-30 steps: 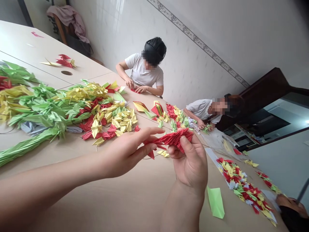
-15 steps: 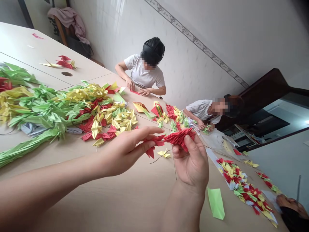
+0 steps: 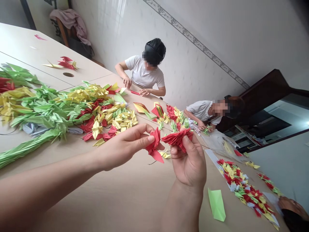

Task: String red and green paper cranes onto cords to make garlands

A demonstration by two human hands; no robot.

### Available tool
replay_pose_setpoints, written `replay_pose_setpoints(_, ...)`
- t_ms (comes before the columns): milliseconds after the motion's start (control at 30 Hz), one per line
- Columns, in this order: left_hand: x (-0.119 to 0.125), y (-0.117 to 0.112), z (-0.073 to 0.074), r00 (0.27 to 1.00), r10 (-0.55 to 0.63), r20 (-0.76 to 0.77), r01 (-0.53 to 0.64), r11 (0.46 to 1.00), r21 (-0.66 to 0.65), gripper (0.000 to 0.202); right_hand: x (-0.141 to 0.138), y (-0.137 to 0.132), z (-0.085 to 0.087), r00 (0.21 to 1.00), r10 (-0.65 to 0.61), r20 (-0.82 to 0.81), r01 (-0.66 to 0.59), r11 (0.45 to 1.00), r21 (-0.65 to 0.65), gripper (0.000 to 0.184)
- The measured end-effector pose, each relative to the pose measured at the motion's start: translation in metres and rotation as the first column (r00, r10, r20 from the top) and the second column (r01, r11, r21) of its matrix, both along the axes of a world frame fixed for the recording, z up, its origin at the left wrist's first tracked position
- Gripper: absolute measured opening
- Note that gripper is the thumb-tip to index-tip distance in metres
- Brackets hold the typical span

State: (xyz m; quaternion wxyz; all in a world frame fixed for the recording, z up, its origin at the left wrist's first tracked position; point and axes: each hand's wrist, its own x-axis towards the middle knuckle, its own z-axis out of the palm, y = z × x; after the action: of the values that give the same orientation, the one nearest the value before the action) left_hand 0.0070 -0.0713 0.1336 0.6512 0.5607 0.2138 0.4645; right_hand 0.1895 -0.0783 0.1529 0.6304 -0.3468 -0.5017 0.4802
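My left hand (image 3: 135, 141) pinches a red origami crane (image 3: 154, 145) between thumb and fingers, its wings and points spread out. Just to the right, my right hand (image 3: 190, 158) is closed round a stack of red paper cranes (image 3: 177, 139), pressed flat together with their tips fanned out. A small gap separates the single crane from the stack. Behind and below them a yellow paper crane (image 3: 165, 154) lies on the table (image 3: 120, 199), partly hidden by my left hand, with a dark thread beside it.
A large heap of green, yellow and red cranes (image 3: 53, 109) covers the table's left. Another mixed pile (image 3: 246, 187) and a creased green sheet (image 3: 216, 204) lie at right. Two people (image 3: 147, 75) (image 3: 200, 112) work with paper across the table; part of another person shows at lower right.
The single red crane in my left hand has turned more upright and come apart from the stack. My right hand has shifted slightly left. The person opposite has moved a hand along red paper.
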Motion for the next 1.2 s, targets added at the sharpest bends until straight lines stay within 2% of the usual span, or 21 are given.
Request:
replay_pose_setpoints(133, 0.001, -0.002, 0.001, 0.995, 0.069, -0.075, -0.062, 0.994, 0.095, 0.020, -0.002, -0.006, -0.001, 0.996, 0.031, 0.086, -0.033, 0.999, 0.013, 0.014)
replay_pose_setpoints(300, 0.002, -0.004, -0.004, 0.954, 0.203, -0.222, -0.153, 0.963, 0.221, 0.022, -0.005, -0.009, -0.006, 0.981, -0.040, 0.189, 0.037, 0.999, 0.018, 0.016)
replay_pose_setpoints(467, 0.003, -0.006, -0.007, 0.938, 0.232, -0.256, -0.153, 0.944, 0.293, 0.025, -0.005, -0.007, -0.007, 0.977, -0.040, 0.211, 0.037, 0.999, 0.019, 0.017)
replay_pose_setpoints(733, 0.003, -0.007, -0.006, 0.902, 0.291, -0.320, -0.172, 0.920, 0.352, 0.020, -0.005, -0.008, -0.007, 0.976, 0.054, 0.211, -0.049, 0.998, -0.029, 0.018)
replay_pose_setpoints(900, 0.003, -0.006, -0.010, 0.940, 0.223, -0.257, -0.143, 0.944, 0.297, 0.019, -0.004, -0.008, -0.007, 0.967, 0.119, 0.225, -0.112, 0.993, -0.044, 0.019)
replay_pose_setpoints(1033, 0.003, -0.005, -0.009, 0.991, 0.054, -0.123, -0.033, 0.985, 0.168, 0.029, -0.003, -0.005, -0.006, 0.980, 0.059, 0.190, -0.055, 0.998, -0.029, 0.019)
replay_pose_setpoints(1200, -0.001, -0.001, -0.005, 0.993, -0.109, -0.039, 0.112, 0.992, 0.065, 0.046, 0.002, -0.003, -0.003, 0.992, -0.044, 0.121, 0.041, 0.999, 0.024, 0.017)
